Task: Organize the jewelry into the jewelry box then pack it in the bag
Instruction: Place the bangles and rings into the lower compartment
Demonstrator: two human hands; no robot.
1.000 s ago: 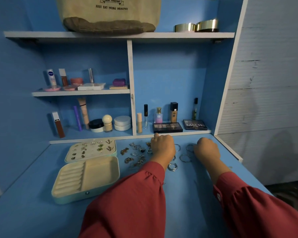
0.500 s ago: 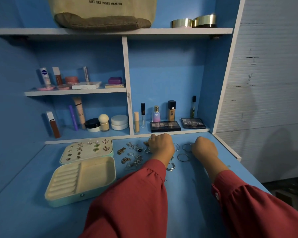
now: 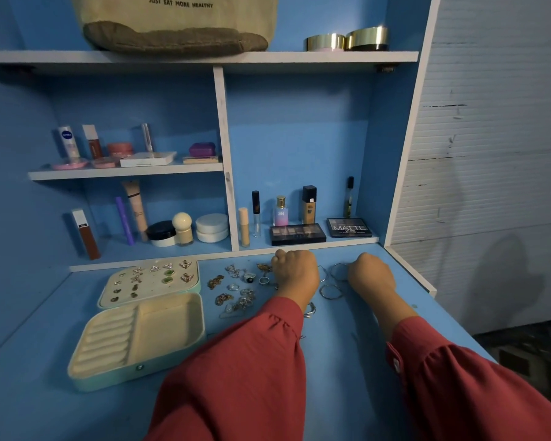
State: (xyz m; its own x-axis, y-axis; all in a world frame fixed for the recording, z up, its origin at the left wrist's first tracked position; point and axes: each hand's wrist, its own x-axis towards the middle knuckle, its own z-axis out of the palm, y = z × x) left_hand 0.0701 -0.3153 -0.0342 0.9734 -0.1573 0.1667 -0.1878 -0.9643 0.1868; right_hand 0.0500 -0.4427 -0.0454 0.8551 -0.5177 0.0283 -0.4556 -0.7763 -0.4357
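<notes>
Your left hand (image 3: 295,272) and right hand (image 3: 370,275) rest fists-down among the loose silver rings and bangles (image 3: 330,291) on the blue tabletop (image 3: 347,345); fingers hidden, grip unclear. The open mint-green jewelry box (image 3: 134,338) sits left, the beige canvas bag (image 3: 175,23) on the top shelf.

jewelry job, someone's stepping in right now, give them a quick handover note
Left hand and right hand: knuckles up over the bangles, fingers curled under; grip not visible.
Jewelry box lies open at left on the desk; earrings sit in its lid, tray compartments look empty.
Loose rings and chains lie between the box and the hands.
Bag is on the top shelf.
Left: load everything, close the box, bag it.
</notes>
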